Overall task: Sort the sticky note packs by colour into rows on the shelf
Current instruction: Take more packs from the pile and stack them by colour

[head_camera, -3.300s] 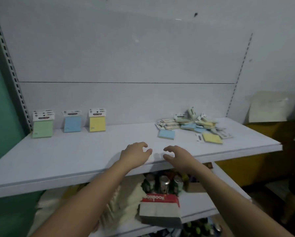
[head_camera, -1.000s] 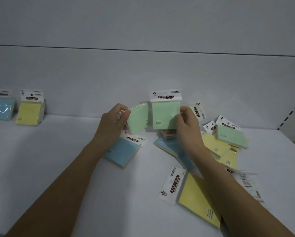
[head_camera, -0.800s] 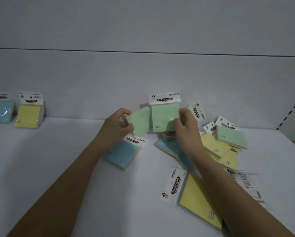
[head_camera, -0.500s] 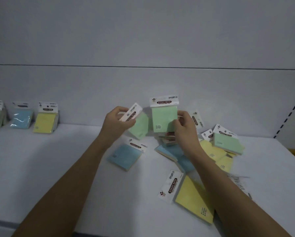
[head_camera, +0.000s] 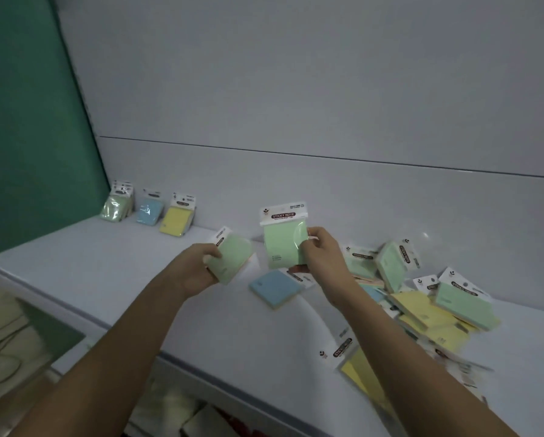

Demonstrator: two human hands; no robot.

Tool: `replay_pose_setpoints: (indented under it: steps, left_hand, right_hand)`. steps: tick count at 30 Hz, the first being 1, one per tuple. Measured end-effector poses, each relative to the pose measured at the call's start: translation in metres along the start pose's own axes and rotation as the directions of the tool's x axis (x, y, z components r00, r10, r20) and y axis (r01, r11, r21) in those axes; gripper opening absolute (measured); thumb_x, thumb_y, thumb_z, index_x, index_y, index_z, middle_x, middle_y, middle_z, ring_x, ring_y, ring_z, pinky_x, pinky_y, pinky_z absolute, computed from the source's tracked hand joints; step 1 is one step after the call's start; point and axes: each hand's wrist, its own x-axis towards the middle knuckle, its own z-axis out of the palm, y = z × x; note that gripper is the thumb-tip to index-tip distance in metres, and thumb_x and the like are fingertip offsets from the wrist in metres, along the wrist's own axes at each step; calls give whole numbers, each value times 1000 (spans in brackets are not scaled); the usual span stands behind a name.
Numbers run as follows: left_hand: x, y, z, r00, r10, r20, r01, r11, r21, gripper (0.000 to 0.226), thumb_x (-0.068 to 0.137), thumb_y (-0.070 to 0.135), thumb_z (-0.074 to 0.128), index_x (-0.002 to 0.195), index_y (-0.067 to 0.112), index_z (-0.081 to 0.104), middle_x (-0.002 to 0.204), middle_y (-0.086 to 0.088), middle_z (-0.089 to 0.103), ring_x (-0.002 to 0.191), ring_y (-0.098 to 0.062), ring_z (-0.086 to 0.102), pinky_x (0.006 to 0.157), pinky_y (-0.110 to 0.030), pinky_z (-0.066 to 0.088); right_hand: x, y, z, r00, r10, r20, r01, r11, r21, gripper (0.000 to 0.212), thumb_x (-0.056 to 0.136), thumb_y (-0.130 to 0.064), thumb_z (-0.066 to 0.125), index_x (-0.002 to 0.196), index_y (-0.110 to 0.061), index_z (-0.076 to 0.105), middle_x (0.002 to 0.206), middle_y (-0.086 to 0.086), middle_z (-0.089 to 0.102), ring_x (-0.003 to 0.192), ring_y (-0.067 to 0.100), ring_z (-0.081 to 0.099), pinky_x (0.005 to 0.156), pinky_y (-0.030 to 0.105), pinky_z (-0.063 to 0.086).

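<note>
Both hands closed on green packs, above shelf (head_camera: 113, 272).
Left hand (head_camera: 195, 269) grips green pack (head_camera: 231, 258); right hand (head_camera: 322, 258) pinches another green pack (head_camera: 283, 244). Probably light, stiff, slick-wrapped; hold edges.

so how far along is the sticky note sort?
Early. Done: green, blue and yellow rows started at the back left. In hand: left hand and right hand each hold a green pack. Left: the mixed pile on the right.
</note>
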Motion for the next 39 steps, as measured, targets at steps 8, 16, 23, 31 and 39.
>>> replay_pose_setpoints:
  steps: [8,16,23,31,39]
  left_hand:
    - [-21,39,-77,956,286,-71,-280,956,83,47,82,-17,59,121,8,48,108,-14,63,91,-24,64,68,-36,60]
    - [-9,79,-231,962,262,-82,-251,961,119,34,84,-1,65,118,3,61,109,-13,70,92,-26,69,66,-30,61]
    - [-1,129,-338,963,225,-151,-205,969,139,33,83,5,70,112,20,67,108,-8,70,99,-28,65,77,-36,53]
    - [51,174,-387,977,210,-36,-204,970,132,38,89,-3,57,125,8,60,112,-11,69,97,-25,66,73,-33,54]
    - [131,192,-398,976,215,-30,-209,966,150,34,88,-2,62,116,17,61,99,-7,70,86,-22,67,64,-25,55]
  right_hand:
    - [-7,-7,84,996,-3,90,6,999,-39,31,87,1,40,110,-8,59,90,7,67,74,19,65,60,25,55]
    - [-3,13,227,997,69,33,-70,997,14,28,88,0,42,108,-9,60,93,5,68,78,17,64,67,28,53]
    - [9,8,344,994,105,29,-107,991,76,25,91,-1,43,110,-9,58,101,8,67,88,21,66,73,32,57]
    - [46,11,403,996,86,0,-85,982,166,20,98,-8,50,116,-2,56,110,19,65,93,26,66,70,32,57]
    - [128,29,443,974,123,-192,-94,984,151,21,93,-7,58,114,-3,61,100,13,62,85,22,60,71,32,59]
